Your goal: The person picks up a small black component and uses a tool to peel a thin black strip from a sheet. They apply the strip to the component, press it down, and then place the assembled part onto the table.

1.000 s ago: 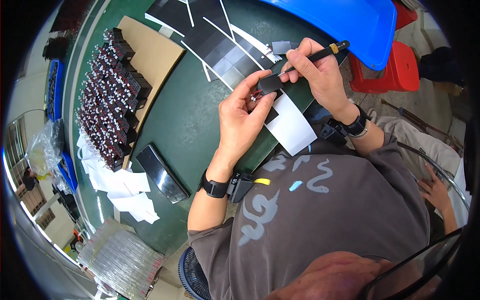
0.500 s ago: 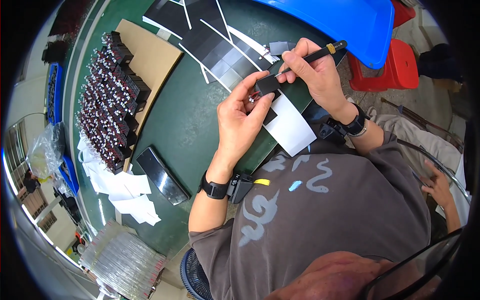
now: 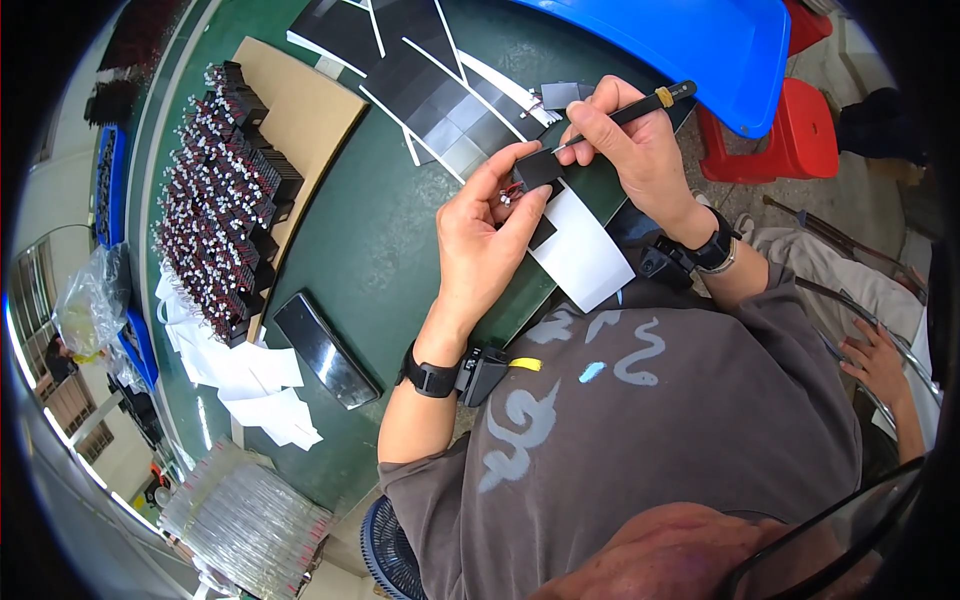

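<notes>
My left hand (image 3: pixel 470 245) pinches a small flat black square part (image 3: pixel 538 172) between thumb and fingers, above the table's near edge. Thin red and black wires with a white connector (image 3: pixel 508 194) stick out beside its thumb. Pen-like black tweezers (image 3: pixel 655 101) are gripped in my right hand (image 3: pixel 640 155), their fine tip touching or close to the part's upper edge. Under the part lies a white sheet (image 3: pixel 585 252) with a dark patch at its upper end. A similar grey-black square part (image 3: pixel 563 96) with wires rests just beyond my right fingers.
Many wired black parts (image 3: pixel 215 210) stand on a cardboard sheet (image 3: pixel 300 95) at left. Sheets of black squares (image 3: pixel 430 105) lie at the back beside a blue tray (image 3: pixel 690 50). A phone (image 3: pixel 325 350) and white paper scraps (image 3: pixel 260 390) are nearer. Another person's hand (image 3: pixel 880 365) shows at right.
My hands, the black part and the tweezers stay almost in place. At the right, the other person's hand has shifted slightly and its fingers have spread.
</notes>
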Available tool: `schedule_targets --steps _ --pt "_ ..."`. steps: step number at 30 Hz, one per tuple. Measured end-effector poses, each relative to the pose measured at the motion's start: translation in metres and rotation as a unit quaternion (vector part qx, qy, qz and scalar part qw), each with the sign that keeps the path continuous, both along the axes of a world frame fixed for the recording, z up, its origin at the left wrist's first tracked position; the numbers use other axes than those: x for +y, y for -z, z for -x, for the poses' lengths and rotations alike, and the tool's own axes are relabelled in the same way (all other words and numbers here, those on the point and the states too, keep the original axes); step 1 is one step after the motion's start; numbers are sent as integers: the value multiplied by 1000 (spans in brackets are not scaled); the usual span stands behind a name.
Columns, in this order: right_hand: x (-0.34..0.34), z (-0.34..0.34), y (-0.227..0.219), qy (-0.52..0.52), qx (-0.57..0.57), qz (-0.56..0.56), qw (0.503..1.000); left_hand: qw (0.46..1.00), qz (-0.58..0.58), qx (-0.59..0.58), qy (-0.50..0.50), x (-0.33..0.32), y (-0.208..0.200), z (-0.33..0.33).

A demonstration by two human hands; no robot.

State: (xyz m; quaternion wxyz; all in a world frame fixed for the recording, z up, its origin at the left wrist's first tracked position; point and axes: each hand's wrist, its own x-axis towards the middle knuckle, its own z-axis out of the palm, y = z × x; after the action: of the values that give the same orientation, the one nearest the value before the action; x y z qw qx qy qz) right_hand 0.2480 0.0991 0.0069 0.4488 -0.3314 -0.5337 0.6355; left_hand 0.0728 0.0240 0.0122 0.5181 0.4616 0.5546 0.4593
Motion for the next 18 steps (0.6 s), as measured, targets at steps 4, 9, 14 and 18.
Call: schedule_targets --steps 4,9,14,18 --pt "0 0 0 3 -2 -1 1000 1000 -2 -2 3 1 0 0" --pt "0 -1 -2 5 -7 4 1000 1000 -2 4 3 1 -2 -2" --pt "0 -1 -1 6 -16 -4 1000 1000 -3 1 0 0 -2 -3" --pt "0 0 0 4 -10 10 1000 1000 24 -12 6 -1 -8 -2"
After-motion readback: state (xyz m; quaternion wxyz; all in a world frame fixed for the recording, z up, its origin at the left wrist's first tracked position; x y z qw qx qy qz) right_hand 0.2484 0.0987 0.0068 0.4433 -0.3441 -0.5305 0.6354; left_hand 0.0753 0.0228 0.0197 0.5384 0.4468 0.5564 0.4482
